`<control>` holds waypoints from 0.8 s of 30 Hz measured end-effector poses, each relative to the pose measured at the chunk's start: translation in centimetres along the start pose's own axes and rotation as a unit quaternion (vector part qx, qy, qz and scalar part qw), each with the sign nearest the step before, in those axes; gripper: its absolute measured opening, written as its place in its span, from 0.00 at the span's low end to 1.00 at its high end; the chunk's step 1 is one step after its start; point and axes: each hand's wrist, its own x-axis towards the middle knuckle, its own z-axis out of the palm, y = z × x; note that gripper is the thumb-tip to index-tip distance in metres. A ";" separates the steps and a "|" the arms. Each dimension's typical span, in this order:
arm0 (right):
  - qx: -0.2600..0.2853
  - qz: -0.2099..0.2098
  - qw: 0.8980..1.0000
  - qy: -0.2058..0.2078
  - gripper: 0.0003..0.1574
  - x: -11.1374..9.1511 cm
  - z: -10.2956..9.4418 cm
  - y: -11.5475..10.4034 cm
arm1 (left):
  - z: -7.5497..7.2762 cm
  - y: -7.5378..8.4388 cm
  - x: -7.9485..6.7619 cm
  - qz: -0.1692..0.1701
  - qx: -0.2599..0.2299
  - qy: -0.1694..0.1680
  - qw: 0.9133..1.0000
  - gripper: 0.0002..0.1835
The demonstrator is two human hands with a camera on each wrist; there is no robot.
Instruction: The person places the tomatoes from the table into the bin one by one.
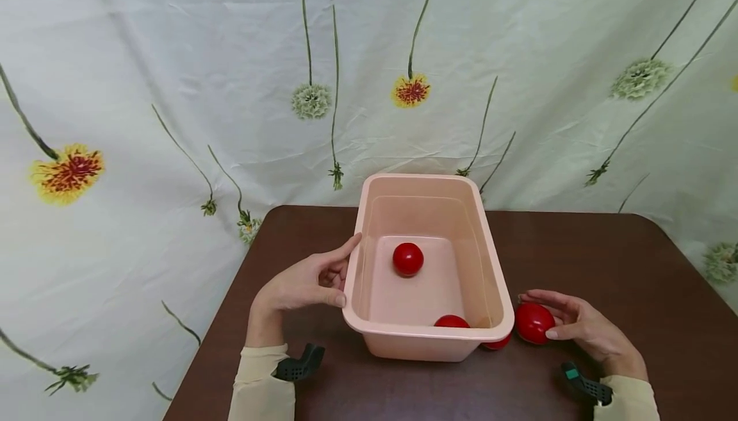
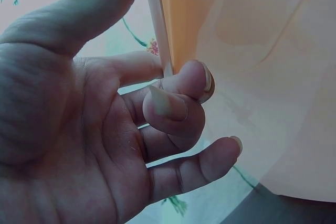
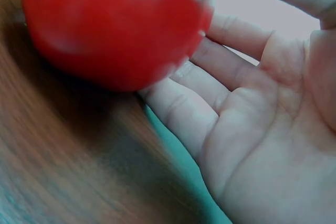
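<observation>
The right hand (image 1: 585, 331) holds a smooth, glossy red ball (image 1: 533, 323) between thumb and fingers, just right of the pale pink, rounded-rectangular plastic bin (image 1: 412, 347). The left hand (image 1: 298, 284) grips the bin's left rim. Another red ball (image 1: 496, 344) is partly hidden beside the bin; two more lie inside (image 1: 407, 259). Beneath is a brown wood-grained table (image 1: 599, 254); behind, creased white flower-printed cloth (image 1: 375, 36).
</observation>
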 end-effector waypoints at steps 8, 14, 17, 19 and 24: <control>0.012 0.002 1.000 -0.008 0.42 -0.2 0.0 -0.1 | 0.1 -0.1 0.2 0.009 0.004 -0.001 1.000 0.56; -0.009 0.021 1.000 0.020 0.37 -0.1 0.1 0.0 | 0.1 -0.1 0.2 0.009 -0.003 -0.002 1.000 0.56; -0.025 0.027 0.999 0.036 0.36 0.0 0.2 0.1 | 0.1 -0.1 0.2 0.010 -0.009 -0.004 1.000 0.56; -0.029 0.026 0.998 0.040 0.35 0.0 0.2 0.1 | 0.1 -0.1 0.2 0.010 -0.010 -0.004 1.000 0.56; -0.028 0.029 0.999 0.034 0.35 0.0 0.2 0.0 | 0.1 -0.1 0.2 0.007 -0.007 -0.002 1.000 0.55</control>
